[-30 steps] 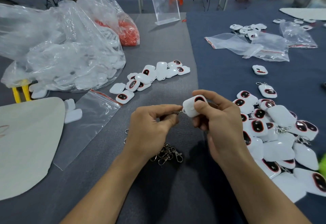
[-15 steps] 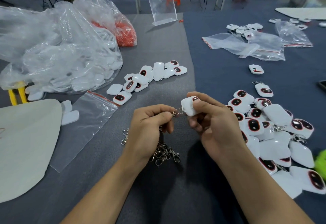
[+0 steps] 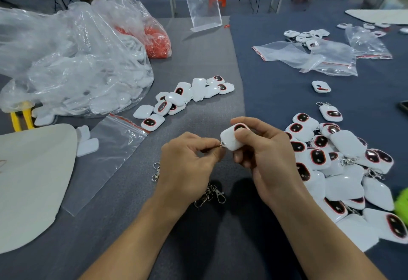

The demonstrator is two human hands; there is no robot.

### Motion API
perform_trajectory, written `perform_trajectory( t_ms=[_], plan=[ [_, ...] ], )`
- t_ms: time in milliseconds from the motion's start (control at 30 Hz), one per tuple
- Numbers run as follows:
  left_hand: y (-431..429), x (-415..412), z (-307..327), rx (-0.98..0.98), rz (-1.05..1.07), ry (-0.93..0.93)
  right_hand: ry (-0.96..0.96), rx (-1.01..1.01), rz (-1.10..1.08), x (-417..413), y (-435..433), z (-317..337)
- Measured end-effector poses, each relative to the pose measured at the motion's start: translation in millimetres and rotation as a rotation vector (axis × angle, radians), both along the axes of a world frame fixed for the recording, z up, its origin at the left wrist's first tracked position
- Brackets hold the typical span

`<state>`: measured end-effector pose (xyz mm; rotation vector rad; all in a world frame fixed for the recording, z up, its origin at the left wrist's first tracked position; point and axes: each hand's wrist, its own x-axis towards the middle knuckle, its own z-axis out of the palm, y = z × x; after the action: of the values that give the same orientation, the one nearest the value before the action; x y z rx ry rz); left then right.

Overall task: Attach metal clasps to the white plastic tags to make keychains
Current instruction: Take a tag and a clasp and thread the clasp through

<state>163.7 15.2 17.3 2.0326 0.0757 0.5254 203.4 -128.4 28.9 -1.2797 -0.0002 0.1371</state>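
**Progress.** A pile of finished keychains, with clasps showing among the tags, lies toward the right edge of the desk. A row of bare white tags lies nearer the desk's middle. A large clear bag that appears to hold more tags sits toward the left edge. I judge that much of the work is left. Loose metal clasps lie toward the near edge, just beneath my left grip.

**Current unit.** My right grip pinches one white tag between thumb and fingers, above the desk. My left grip pinches a clasp ring against the tag's corner loop. I cannot tell whether the ring is threaded through.
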Motion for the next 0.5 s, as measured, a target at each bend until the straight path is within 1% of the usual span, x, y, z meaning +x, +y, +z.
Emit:
perform_trajectory(
  t_ms=[33,100,133,167,200,267,300,333,367,433,500],
  plan=[
    [0,-1,0,0.119,0.022,-0.022,-0.095,-0.066,-0.05,-4,3,-1],
    [2,-2,1,0.379,0.048,-0.108,-0.339,-0.281,-0.147,-15,12,-5],
    [4,-3,0,0.485,0.054,-0.167,-0.444,-0.391,-0.165,-21,17,-7],
    [5,-4,0,0.559,0.057,-0.223,-0.508,-0.471,-0.167,-26,21,-9],
    [6,-5,0,0.609,0.06,-0.262,-0.528,-0.514,-0.165,-28,23,-10],
    [6,-7,-1,0.641,0.078,-0.266,-0.471,-0.51,-0.176,-25,23,-10],
    [5,-6,-2,0.595,0.098,-0.235,-0.397,-0.458,-0.185,-23,21,-9],
    [4,-5,-1,0.489,0.123,-0.177,-0.303,-0.369,-0.184,-19,20,-7],
    [3,-4,-1,0.339,0.129,-0.108,-0.2,-0.259,-0.167,-15,18,-6],
    [3,0,2,0.081,0.094,-0.021,0.001,-0.046,-0.099,-7,13,-2],
    [3,1,3,-0.065,0.025,0.009,0.164,0.095,-0.03,-2,9,-1]
  ],
)
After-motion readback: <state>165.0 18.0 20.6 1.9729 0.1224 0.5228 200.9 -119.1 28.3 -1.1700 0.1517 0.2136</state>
